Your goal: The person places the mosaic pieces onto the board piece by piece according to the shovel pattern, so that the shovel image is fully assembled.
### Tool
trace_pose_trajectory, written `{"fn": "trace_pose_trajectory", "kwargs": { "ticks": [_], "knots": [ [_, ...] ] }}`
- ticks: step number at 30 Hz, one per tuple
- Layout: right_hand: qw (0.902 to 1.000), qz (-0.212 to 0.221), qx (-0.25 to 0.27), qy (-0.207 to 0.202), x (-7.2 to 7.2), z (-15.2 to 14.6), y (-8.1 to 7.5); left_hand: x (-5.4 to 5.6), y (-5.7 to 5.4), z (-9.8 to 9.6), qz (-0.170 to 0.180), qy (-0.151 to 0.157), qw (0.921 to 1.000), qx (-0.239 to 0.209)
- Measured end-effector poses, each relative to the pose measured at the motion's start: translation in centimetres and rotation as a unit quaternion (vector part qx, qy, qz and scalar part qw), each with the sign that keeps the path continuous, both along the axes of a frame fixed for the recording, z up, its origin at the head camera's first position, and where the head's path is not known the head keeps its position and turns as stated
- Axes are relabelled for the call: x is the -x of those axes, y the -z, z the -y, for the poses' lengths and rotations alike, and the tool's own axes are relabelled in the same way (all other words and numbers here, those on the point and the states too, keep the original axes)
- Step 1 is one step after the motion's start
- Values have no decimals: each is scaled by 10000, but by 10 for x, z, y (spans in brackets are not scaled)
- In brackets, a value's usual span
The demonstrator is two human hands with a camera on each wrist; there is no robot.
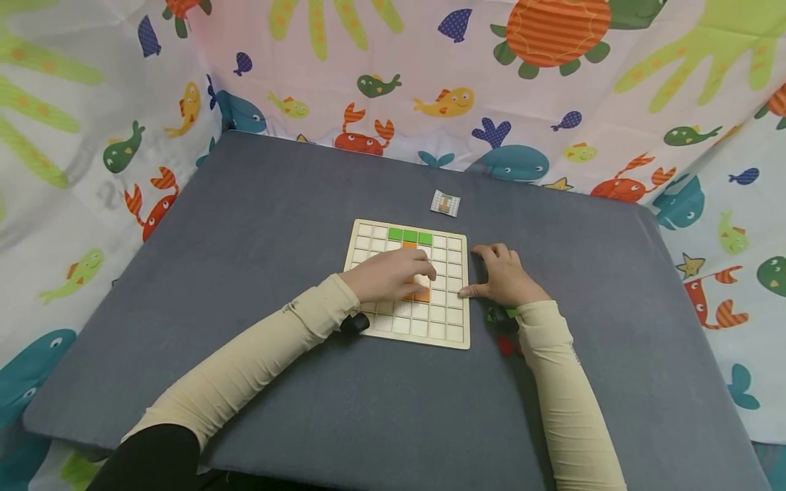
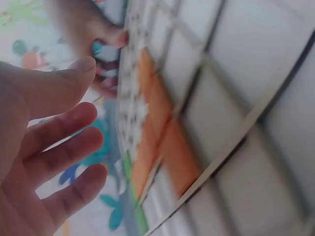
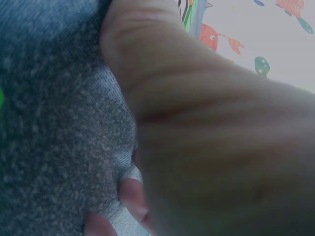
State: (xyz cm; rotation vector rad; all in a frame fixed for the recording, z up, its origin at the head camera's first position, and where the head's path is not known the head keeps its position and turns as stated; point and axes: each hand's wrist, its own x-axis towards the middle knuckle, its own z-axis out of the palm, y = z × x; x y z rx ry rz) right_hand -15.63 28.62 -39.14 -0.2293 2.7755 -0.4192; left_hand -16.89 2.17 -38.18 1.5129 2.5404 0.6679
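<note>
A square wooden board (image 1: 454, 317) with a grid of white tiles lies on the grey table. Three green tiles (image 1: 410, 236) form a row near its far edge, and orange tiles (image 2: 179, 160) run below them, partly covered by my left hand (image 1: 388, 274). That hand hovers over the board's middle with its fingers loosely bent, and nothing shows between thumb and fingers in the left wrist view. My right hand (image 1: 505, 278) is beside the board's right edge, its thumb at the rim and its other fingers near the tabletop. The right wrist view shows nothing held.
A small card with a printed grid pattern (image 1: 445, 203) lies beyond the board. Red pieces (image 1: 506, 345) and green pieces (image 1: 493, 314) sit under the right wrist, partly hidden. A curtain with sea animals (image 1: 319, 82) surrounds the grey table (image 1: 276, 225).
</note>
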Motion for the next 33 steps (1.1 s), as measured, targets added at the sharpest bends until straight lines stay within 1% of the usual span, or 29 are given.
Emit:
{"fn": "trace_pose_trajectory", "kwargs": {
  "ticks": [3, 6, 8, 11, 13, 15, 18, 22, 27, 33],
  "knots": [
    [10000, 7, 4, -15, 0, 0, 0, 2, -10, 16, 178, -285, 9994, -62],
    [10000, -32, 9, -53, 1, 1, -1, 3, -18, 40, 395, -737, 9964, -115],
    [10000, -47, -2, -48, 1, 0, 0, 2, -20, 59, 479, -1063, 9931, -159],
    [10000, -37, -17, 3, 2, -1, 1, -1, -23, 86, 486, -1491, 9876, -84],
    [10000, -10, -43, 26, 2, -2, 2, -5, -22, 102, 507, -1684, 9844, -16],
    [10000, 4, -35, 32, 2, -2, 3, -9, -21, 116, 544, -1813, 9819, 107],
    [10000, 8, -54, 16, 3, 0, 4, -16, -16, 133, 664, -1855, 9800, 296],
    [10000, 12, -76, 33, 3, -2, 4, -23, -6, 143, 812, -1747, 9798, 531],
    [10000, 14, -65, 40, 2, -2, 4, -26, 5, 146, 950, -1745, 9777, 677],
    [10000, 40, -68, 35, 2, -1, 2, -28, 11, 146, 968, -1738, 9770, 774]
  ]
}}
